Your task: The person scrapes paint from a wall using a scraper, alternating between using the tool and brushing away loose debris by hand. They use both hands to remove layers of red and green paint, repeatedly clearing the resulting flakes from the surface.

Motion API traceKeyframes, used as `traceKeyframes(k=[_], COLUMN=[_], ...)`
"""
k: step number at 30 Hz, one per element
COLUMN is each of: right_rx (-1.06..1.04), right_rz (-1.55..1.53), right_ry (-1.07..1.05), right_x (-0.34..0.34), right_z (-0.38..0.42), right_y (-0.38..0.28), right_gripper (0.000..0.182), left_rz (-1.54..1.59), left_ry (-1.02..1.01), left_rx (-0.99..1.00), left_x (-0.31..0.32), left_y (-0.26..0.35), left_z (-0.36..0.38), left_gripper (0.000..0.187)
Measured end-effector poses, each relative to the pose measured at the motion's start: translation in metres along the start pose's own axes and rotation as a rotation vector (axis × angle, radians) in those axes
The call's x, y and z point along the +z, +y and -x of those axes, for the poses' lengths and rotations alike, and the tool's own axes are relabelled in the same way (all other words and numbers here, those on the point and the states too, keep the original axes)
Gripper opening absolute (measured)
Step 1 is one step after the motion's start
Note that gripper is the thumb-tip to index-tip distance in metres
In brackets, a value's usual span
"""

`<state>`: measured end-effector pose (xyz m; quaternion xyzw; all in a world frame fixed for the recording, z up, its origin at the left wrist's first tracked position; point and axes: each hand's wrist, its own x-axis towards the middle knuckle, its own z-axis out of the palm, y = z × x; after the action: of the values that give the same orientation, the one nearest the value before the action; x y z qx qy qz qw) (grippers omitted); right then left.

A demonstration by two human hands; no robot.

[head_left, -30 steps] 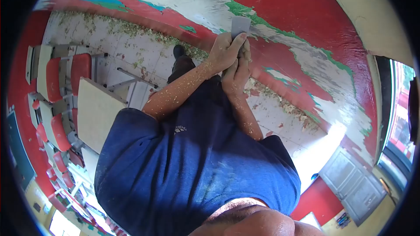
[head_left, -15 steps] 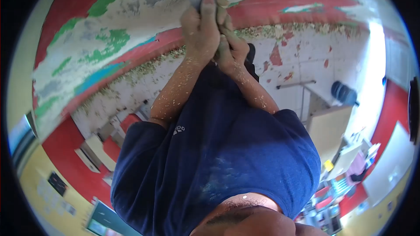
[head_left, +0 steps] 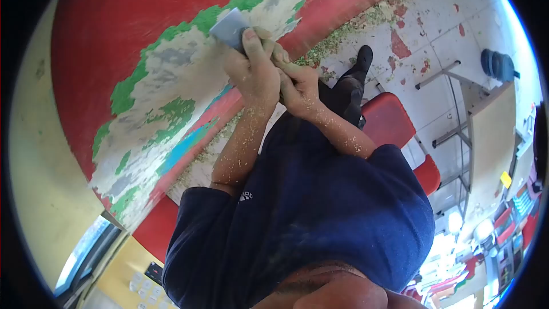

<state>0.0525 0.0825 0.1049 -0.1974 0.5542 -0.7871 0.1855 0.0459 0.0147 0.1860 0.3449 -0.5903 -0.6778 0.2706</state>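
Note:
A scraper [head_left: 230, 28] with a flat grey blade is held in both hands, and its handle is hidden by the fingers. My left hand [head_left: 256, 74] is closed on it, the thumb laid along the base of the blade. Against it, my right hand [head_left: 300, 87] is closed with its fingers wrapped around the grip. The blade lies over the peeled wall patch [head_left: 177, 80], near green paint [head_left: 207, 21] at the border of the red paint [head_left: 143, 0]; firm contact is hard to judge. Pale flakes cling to both forearms.
Paint chips [head_left: 337, 37] litter the tiled floor [head_left: 423, 51] along the wall's foot. A red chair [head_left: 389, 119] stands close by on the right, beside a table [head_left: 489, 143]. A dark blue water jug [head_left: 498, 64] is farther off. A window [head_left: 86, 252] shows at lower left.
My view has turned, bringing the red chair into sight. Both hands and the scraper now appear lower and farther left, over another part of the peeled patch. The grip looks the same.

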Motion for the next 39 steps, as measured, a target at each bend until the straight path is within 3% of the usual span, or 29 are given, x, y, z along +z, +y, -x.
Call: traceKeyframes(k=[3, 4, 5, 6, 7, 8, 10, 13, 17, 18, 21, 28, 31, 32, 35, 39], right_rx=[-0.021, 0.085, -0.111, -0.218, -0.015, 0.003, -0.197, -0.153, -0.095, -0.095, -0.132, -0.161, -0.081, -0.157, -0.087, -0.113], right_rz=[-0.037, 0.004, 0.239, 0.156, 0.168, 0.237, 0.177, 0.158, 0.147, 0.197, 0.232, 0.266, 0.351, 0.327, 0.214, 0.138], right_ry=[0.02, -0.041, -0.104, 0.05, -0.098, -0.11, 0.027, 0.021, 0.088, 0.076, 0.121, 0.181, 0.207, 0.234, 0.201, 0.22], right_x=[0.001, -0.003, -0.004, 0.007, 0.0, 0.003, 0.007, 0.012, 0.015, 0.015, 0.015, 0.02, 0.021, 0.024, 0.034, 0.028], right_z=[0.002, 0.004, 0.009, 0.015, 0.019, 0.023, 0.018, 0.011, 0.022, 0.022, 0.02, 0.028, 0.026, 0.028, 0.032, 0.022], right_y=[0.002, -0.007, 0.009, 0.014, -0.007, -0.014, -0.023, -0.04, -0.027, -0.023, -0.013, 0.005, 0.007, 0.023, 0.017, 0.011], right_gripper=[0.025, 0.027, 0.033, 0.043, 0.051, 0.053, 0.054, 0.05, 0.041, 0.029, 0.018, 0.021, 0.02, 0.021, 0.021, 0.019], left_rz=[-0.166, -0.226, -0.263, -0.276, -0.407, -0.388, -0.283, -0.036, 0.022, 0.04, 0.073, -0.017, -0.065, -0.096, -0.138, -0.132], left_ry=[-0.041, -0.082, -0.058, -0.045, 0.043, 0.043, -0.11, -0.136, -0.091, -0.105, -0.136, -0.172, -0.041, -0.066, -0.215, -0.146], left_rx=[0.067, 0.13, 0.149, 0.18, 0.243, 0.254, 0.294, 0.186, -0.191, -0.186, -0.181, -0.178, -0.22, -0.221, -0.138, -0.13], left_x=[-0.01, -0.014, -0.023, -0.03, -0.026, -0.023, -0.02, -0.016, -0.013, -0.009, -0.008, -0.016, -0.011, -0.016, -0.021, -0.02], left_y=[-0.007, -0.006, -0.009, -0.013, -0.009, 0.0, 0.005, 0.005, 0.008, 0.01, 0.008, -0.006, -0.007, -0.009, -0.005, -0.012], left_z=[0.004, -0.001, -0.003, -0.005, -0.002, 0.002, 0.001, -0.001, 0.008, 0.007, 0.004, 0.0, 0.0, -0.001, -0.002, -0.005], left_gripper=[0.031, 0.031, 0.031, 0.03, 0.03, 0.03, 0.03, 0.03, 0.033, 0.034, 0.035, 0.035, 0.036, 0.034, 0.033, 0.034])
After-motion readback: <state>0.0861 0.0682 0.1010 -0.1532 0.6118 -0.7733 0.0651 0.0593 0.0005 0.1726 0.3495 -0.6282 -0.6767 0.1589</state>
